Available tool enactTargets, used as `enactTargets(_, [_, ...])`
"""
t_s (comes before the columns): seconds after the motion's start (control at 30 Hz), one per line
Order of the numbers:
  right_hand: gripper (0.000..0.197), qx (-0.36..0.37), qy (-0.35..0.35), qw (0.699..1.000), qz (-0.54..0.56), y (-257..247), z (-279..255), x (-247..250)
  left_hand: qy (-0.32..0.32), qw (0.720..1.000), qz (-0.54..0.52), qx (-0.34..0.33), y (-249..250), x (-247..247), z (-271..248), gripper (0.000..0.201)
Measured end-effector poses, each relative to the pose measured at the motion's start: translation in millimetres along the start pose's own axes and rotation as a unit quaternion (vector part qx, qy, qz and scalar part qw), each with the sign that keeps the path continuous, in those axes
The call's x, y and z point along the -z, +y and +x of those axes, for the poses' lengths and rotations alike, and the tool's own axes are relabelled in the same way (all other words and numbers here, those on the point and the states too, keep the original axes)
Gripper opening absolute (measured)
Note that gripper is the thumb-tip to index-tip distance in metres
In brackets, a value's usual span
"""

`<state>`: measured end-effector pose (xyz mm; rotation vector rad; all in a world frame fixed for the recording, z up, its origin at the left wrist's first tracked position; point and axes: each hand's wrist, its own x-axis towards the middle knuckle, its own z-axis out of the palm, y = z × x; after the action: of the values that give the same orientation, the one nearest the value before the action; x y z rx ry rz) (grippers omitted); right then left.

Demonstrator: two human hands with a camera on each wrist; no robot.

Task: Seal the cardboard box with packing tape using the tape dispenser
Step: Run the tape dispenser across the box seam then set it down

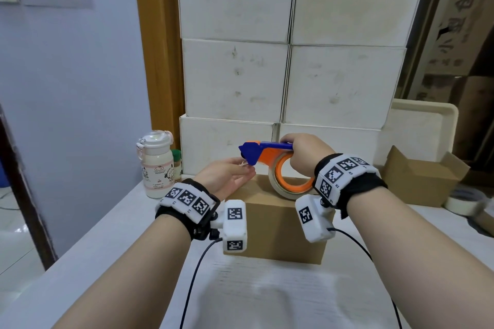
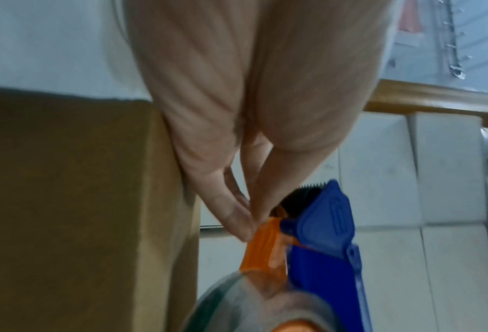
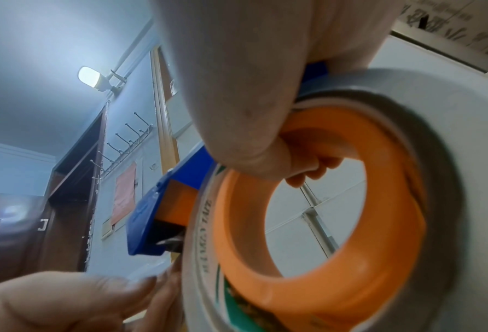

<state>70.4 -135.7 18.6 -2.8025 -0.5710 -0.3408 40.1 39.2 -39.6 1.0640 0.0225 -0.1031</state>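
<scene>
A closed brown cardboard box point(image 1: 278, 224) sits on the white table point(image 1: 267, 291). Just above its top, my right hand point(image 1: 302, 152) grips a blue and orange tape dispenser point(image 1: 263, 151), fingers curled through the orange ring of the tape roll point(image 1: 291, 184). The dispenser's nose points left. My left hand point(image 1: 242, 168) is at that nose, thumb and fingers pinching the loose tape end point(image 3: 143, 274). In the left wrist view the fingertips point(image 2: 245, 224) meet beside the blue cutter head point(image 2: 322, 222), with the box point(image 2: 66, 202) to the left. The right wrist view shows the roll point(image 3: 450, 157) close up.
Stacked white cartons point(image 1: 288, 75) form a wall right behind the box. A white drink bottle point(image 1: 157, 165) and a small green-capped jar point(image 1: 176, 161) stand at the back left. An open cardboard box point(image 1: 422, 179) and a spare tape roll point(image 1: 465, 201) lie at the right.
</scene>
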Motion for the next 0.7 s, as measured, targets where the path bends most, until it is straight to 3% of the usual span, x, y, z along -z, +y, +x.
enactTargets(0.23, [0.043,-0.021,-0.002,1.000,0.015,3,-1,2,0.071,0.994,0.056,-0.069,-10,-5,10,0.008])
enactTargets(0.4, [0.046,-0.023,-0.009,1.000,0.016,3,-1,2,0.102,0.992,0.042,-0.067,-10,-4,15,0.010])
enactTargets(0.7, [0.050,-0.012,-0.015,0.999,0.032,6,-2,3,0.053,0.997,-0.051,-0.026,-5,2,12,0.010])
